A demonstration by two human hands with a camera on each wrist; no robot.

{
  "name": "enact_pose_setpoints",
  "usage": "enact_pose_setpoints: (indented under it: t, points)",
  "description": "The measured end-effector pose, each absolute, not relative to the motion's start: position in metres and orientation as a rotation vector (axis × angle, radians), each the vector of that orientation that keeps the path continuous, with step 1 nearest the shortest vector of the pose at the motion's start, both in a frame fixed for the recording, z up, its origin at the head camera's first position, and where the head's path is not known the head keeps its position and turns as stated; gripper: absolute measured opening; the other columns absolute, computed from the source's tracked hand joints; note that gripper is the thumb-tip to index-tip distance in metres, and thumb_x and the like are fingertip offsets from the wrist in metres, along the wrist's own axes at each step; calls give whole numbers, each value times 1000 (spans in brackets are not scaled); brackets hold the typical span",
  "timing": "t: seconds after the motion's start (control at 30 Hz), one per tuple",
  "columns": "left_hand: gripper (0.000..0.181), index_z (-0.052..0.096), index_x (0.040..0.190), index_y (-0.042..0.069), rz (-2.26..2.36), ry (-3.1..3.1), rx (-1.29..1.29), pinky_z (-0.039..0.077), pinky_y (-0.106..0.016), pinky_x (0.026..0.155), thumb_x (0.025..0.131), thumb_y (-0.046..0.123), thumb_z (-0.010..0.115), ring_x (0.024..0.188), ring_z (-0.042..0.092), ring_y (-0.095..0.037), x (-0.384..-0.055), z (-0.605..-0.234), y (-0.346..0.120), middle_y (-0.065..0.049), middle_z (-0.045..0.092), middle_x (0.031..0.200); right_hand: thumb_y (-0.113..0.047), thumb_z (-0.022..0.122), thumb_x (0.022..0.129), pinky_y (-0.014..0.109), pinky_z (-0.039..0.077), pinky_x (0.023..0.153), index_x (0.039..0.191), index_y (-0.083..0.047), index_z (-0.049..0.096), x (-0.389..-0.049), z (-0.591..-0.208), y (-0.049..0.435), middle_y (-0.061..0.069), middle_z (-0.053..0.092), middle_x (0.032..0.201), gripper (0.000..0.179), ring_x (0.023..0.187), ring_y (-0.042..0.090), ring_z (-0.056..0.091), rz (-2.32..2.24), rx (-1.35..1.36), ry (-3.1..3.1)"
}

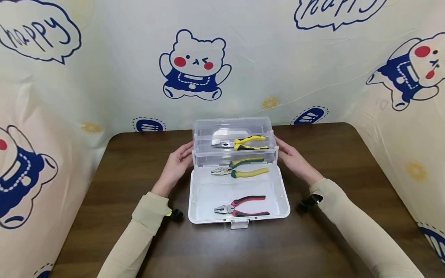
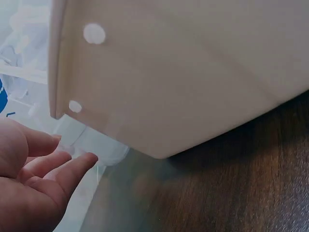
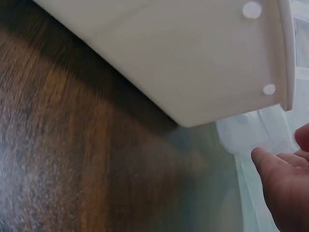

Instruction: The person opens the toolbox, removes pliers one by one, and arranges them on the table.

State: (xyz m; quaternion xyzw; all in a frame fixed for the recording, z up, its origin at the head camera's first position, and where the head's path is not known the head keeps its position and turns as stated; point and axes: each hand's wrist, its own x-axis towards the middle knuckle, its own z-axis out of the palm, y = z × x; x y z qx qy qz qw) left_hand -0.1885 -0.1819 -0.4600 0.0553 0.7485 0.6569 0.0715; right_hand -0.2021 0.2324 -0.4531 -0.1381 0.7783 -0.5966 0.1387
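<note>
A white toolbox (image 1: 240,189) stands on the table with its clear lid (image 1: 232,124) raised at the back. Long-nose pliers with yellow and black handles (image 1: 248,147) lie in the clear tray (image 1: 208,158). Below them are pliers with green and yellow handles (image 1: 248,173). Pliers with red and black handles (image 1: 250,213) lie near the front of the white base. My left hand (image 1: 177,166) is at the left side of the tray, its fingertips right by the edge. On the opposite side, my right hand (image 1: 293,158) has its fingers beside the tray, partly hidden behind it.
The box's front latch (image 1: 239,224) hangs down at its front edge. A brown wooden table (image 1: 139,166) extends to both sides. Behind it hangs a pale patterned cloth (image 1: 125,77) with cartoon bears.
</note>
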Motion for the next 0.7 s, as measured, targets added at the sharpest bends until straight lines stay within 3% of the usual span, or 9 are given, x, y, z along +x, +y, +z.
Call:
enact_pose_setpoints:
  t: [0.17,0.3,0.7]
  points:
    - [49,44,154,-4,1986,2209,107,58,-21,88,107,2,54,115,66,-7,-189,-469,-179,-25,55,149,-16,42,113,55,34,120,166,-8,23,-201,-465,237,17,31,168,57,151,36,34,-1654,-421,2317]
    - [48,45,153,-7,2008,2194,88,58,-21,87,107,0,54,111,66,-3,-188,-474,-180,-26,54,149,-13,44,112,58,32,120,164,-2,25,-204,-473,236,22,36,164,56,150,38,35,-1616,-481,2361]
    - [51,41,157,-3,1981,2163,103,56,-26,95,108,5,54,137,54,-34,-186,-469,-186,-24,50,154,-13,44,113,58,28,122,164,-2,25,-208,-473,233,23,35,164,56,151,39,34,-1628,-441,2339]
